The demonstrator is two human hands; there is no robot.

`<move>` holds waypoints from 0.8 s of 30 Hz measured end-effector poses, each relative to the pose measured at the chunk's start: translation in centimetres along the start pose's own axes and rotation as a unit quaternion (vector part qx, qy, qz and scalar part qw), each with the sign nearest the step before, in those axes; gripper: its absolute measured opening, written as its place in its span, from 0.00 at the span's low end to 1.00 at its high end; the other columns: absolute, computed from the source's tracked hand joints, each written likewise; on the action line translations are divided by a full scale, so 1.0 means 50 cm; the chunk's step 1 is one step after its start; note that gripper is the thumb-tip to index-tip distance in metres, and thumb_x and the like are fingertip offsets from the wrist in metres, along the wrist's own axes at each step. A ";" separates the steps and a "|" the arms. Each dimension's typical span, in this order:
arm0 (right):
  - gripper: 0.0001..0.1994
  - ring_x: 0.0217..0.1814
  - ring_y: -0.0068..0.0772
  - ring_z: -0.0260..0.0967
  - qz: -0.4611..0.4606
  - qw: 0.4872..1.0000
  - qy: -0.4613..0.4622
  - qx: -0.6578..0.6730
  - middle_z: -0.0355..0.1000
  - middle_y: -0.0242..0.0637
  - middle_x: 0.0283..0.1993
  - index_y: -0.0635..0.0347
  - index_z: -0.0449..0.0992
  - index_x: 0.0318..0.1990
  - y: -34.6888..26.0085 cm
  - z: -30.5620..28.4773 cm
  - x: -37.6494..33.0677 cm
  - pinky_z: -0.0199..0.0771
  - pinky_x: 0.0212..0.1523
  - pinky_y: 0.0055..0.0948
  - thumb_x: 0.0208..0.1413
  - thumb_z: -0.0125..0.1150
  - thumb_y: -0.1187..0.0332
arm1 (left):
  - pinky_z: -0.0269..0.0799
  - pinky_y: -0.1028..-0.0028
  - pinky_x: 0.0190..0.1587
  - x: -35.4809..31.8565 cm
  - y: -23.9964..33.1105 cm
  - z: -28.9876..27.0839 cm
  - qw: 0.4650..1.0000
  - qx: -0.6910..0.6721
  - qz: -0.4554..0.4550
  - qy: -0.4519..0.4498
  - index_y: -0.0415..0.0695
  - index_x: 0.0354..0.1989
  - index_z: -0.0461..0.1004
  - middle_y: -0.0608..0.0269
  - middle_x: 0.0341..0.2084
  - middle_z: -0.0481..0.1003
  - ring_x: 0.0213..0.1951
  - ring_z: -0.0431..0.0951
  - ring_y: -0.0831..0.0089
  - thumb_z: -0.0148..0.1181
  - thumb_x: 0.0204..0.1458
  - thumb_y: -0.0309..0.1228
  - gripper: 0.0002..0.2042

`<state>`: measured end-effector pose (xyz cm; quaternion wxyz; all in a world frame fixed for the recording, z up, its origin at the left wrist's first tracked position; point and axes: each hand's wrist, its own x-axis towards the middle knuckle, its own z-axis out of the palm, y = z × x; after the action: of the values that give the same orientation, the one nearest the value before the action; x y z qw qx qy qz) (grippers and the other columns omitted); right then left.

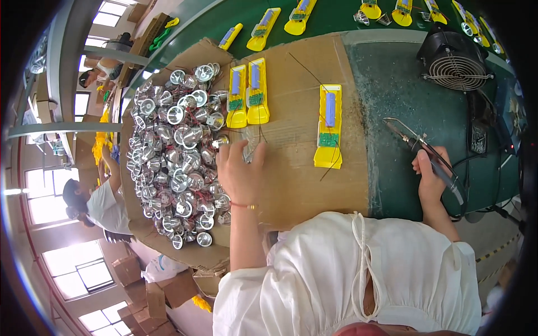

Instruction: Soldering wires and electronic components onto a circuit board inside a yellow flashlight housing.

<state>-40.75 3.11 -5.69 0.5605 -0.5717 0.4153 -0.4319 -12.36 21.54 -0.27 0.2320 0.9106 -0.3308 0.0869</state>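
Observation:
My left hand [240, 173] reaches to the right edge of a heap of silver lamp reflector cups [182, 148] with thin red wires. Its thumb and forefinger are apart with nothing visible between them; the other fingertips are beside the nearest cups. My right hand [431, 175] grips a soldering iron [440, 168] with a thin feed tube along it, its tip pointing up and left over the green mat. Between my hands lies a yellow lamp housing [328, 157] with a purple battery, a green circuit board and loose dark wires. Two similar housings [237, 115] lie side by side beyond my left hand.
Cardboard [291, 190] covers the middle of the green bench. A black fan [457, 64] with a round grille stands at the far right. More yellow housings [263, 31] line the far side. Two people work at the left, one in a white top [106, 210].

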 end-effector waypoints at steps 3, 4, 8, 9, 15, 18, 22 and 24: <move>0.06 0.21 0.18 0.64 -0.025 1.000 -0.011 -0.013 0.69 0.35 0.22 0.66 0.68 0.33 -0.006 0.015 -0.015 0.64 0.23 0.16 0.50 0.57 0.73 | 0.66 0.64 0.36 0.025 -0.010 0.028 0.976 0.212 0.047 -0.010 0.41 0.29 0.72 0.56 0.30 0.71 0.36 0.70 0.57 0.64 0.39 0.41 0.16; 0.06 0.22 0.18 0.65 -0.035 0.999 -0.009 -0.021 0.69 0.35 0.22 0.66 0.68 0.33 -0.011 0.014 -0.022 0.65 0.23 0.16 0.50 0.57 0.74 | 0.66 0.63 0.35 0.022 -0.030 0.051 0.974 0.215 0.065 -0.007 0.41 0.24 0.71 0.55 0.27 0.71 0.33 0.71 0.56 0.62 0.42 0.38 0.12; 0.09 0.23 0.19 0.66 -0.062 0.996 -0.033 -0.053 0.70 0.35 0.22 0.65 0.68 0.33 -0.013 -0.002 -0.051 0.66 0.25 0.18 0.47 0.61 0.73 | 0.67 0.63 0.30 -0.021 -0.013 0.043 0.989 -0.099 0.007 -0.110 0.37 0.25 0.72 0.51 0.22 0.73 0.27 0.74 0.56 0.58 0.46 0.32 0.09; 0.09 0.23 0.19 0.66 -0.063 0.996 -0.025 -0.055 0.70 0.35 0.22 0.65 0.68 0.33 -0.018 0.002 -0.052 0.66 0.25 0.18 0.47 0.61 0.73 | 0.68 0.65 0.30 -0.033 0.001 0.046 0.978 -0.170 -0.007 -0.118 0.37 0.27 0.73 0.51 0.23 0.74 0.27 0.74 0.58 0.58 0.46 0.31 0.09; 0.09 0.23 0.20 0.67 -0.059 0.989 -0.123 -0.056 0.72 0.35 0.23 0.65 0.67 0.33 -0.068 0.039 -0.063 0.67 0.26 0.20 0.48 0.60 0.71 | 0.69 0.72 0.31 -0.054 0.025 0.045 0.968 -0.182 -0.088 -0.150 0.37 0.27 0.75 0.53 0.23 0.75 0.27 0.76 0.65 0.60 0.45 0.30 0.07; 0.09 0.23 0.20 0.68 -0.065 0.987 -0.132 -0.063 0.72 0.35 0.23 0.65 0.67 0.32 -0.069 0.047 -0.057 0.67 0.26 0.20 0.48 0.60 0.71 | 0.68 0.70 0.31 -0.089 -0.006 0.051 0.948 -0.275 -0.023 -0.157 0.38 0.26 0.76 0.56 0.22 0.75 0.27 0.74 0.62 0.63 0.41 0.28 0.07; 0.08 0.23 0.19 0.67 -0.059 0.991 -0.111 -0.043 0.72 0.35 0.22 0.64 0.67 0.32 -0.053 0.046 -0.059 0.66 0.26 0.19 0.48 0.60 0.71 | 0.68 0.70 0.33 -0.099 0.033 0.030 0.950 -0.209 0.202 -0.117 0.40 0.25 0.76 0.58 0.23 0.75 0.28 0.73 0.62 0.64 0.38 0.27 0.06; 0.08 0.23 0.19 0.67 -0.038 0.994 -0.105 -0.019 0.71 0.35 0.22 0.64 0.67 0.32 -0.058 0.048 -0.068 0.66 0.25 0.19 0.48 0.60 0.72 | 0.68 0.71 0.31 -0.104 0.037 0.023 0.944 -0.178 0.256 -0.105 0.39 0.26 0.76 0.58 0.23 0.75 0.26 0.73 0.64 0.63 0.40 0.25 0.05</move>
<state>-39.43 7.14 -2.88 0.5732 -0.6397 0.3401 -0.3829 -17.54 22.66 -2.22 0.3241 0.7432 -0.5852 -0.0133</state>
